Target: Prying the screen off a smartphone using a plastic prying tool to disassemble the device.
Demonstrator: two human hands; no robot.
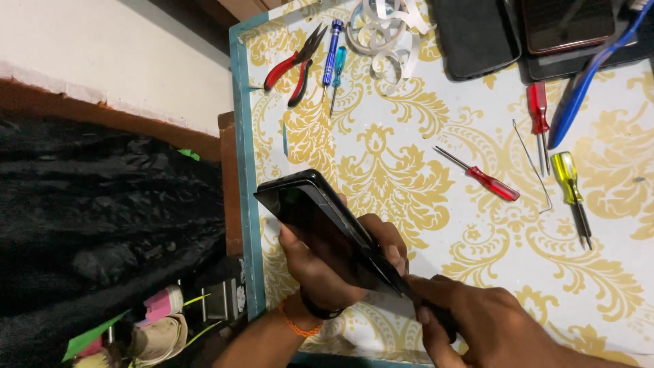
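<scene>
Phone: a black phone held tilted above the near left corner of the table, dark face up.
Long axis: runs from upper left down to lower right, ending at the right hand.
Left hand: cupped under the phone, fingers wrapped round its lower edge, closed on it.
Right hand: fist closed round a dark tool handle; the tip meets the phone's lower right end. This hand lies right of and below the phone, so the phone stretches up and left from the grip.
Nearer hand: the left carries the phone; the right touches it only through the tool.
Screwdrivers: five loose, three red or yellow at right, two blue at top.
Pliers: one red-handled pair.
Other phones: two or three dark ones at the far edge; the stack hides the count.
Tape: one white tangle.
</scene>
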